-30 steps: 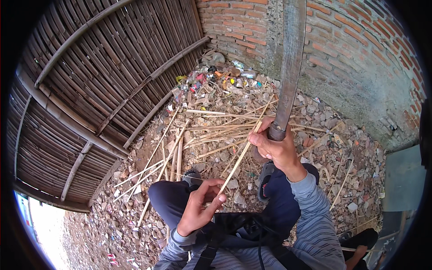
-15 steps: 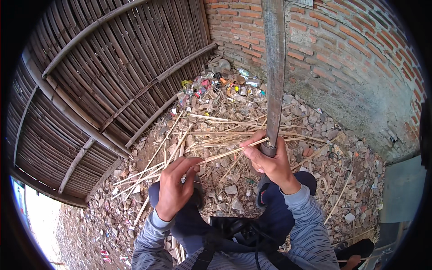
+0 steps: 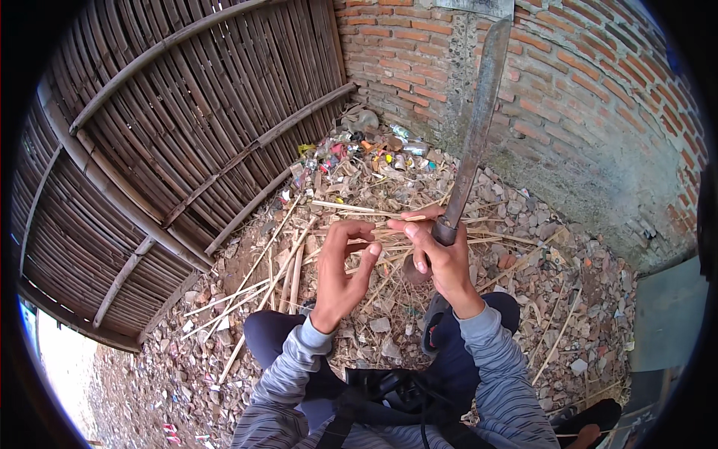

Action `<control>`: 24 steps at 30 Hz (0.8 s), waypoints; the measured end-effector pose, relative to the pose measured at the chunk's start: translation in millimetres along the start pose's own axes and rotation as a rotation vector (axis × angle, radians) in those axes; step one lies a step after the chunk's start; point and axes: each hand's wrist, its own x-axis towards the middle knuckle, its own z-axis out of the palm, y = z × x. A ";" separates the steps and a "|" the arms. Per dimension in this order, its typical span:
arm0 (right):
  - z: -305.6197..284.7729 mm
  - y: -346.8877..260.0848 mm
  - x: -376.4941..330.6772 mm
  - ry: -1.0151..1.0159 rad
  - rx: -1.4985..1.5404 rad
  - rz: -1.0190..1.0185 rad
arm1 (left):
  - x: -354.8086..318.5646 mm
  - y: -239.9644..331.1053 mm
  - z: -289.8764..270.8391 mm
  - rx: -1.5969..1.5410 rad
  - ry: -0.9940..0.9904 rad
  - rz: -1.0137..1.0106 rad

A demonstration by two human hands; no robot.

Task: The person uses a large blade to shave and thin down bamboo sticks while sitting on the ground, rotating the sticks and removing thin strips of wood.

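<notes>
My right hand (image 3: 445,262) is wrapped round the handle of a machete (image 3: 479,127), its long, dark blade pointing up and away toward the brick wall. The forefinger stretches left beside a pale bamboo strip end (image 3: 410,218); whether the fingers grip that end I cannot tell. Just left of it, my left hand (image 3: 340,273) is raised with fingers bent and thumb apart, nothing visible between them. Beneath both hands, several thin bamboo strips (image 3: 344,206) lie loosely crossed on the rubble.
Stony ground (image 3: 568,329) with litter (image 3: 374,150) heaped in the far corner surrounds me. A bamboo-slat wall (image 3: 194,97) rises at left, a brick wall (image 3: 553,82) ahead and right. A grey panel (image 3: 666,318) stands at right; part of another person's hand (image 3: 587,435) shows lower right.
My left hand has moved right and up, and its fingers have come apart. The long strip that ran between my hands no longer spans them. The machete blade has tipped to the right.
</notes>
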 end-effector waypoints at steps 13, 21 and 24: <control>5.6 36.7 -4.8 -0.116 -0.153 -0.030 | -52.3 -76.2 49.5 -0.040 -0.347 -0.002; 3.9 23.1 -0.5 -0.267 -0.104 -0.114 | -60.5 -44.8 39.9 -0.647 -0.268 -0.181; -4.3 27.9 4.0 -0.270 -0.110 -0.170 | -69.7 -38.8 41.3 -0.632 -0.230 -0.183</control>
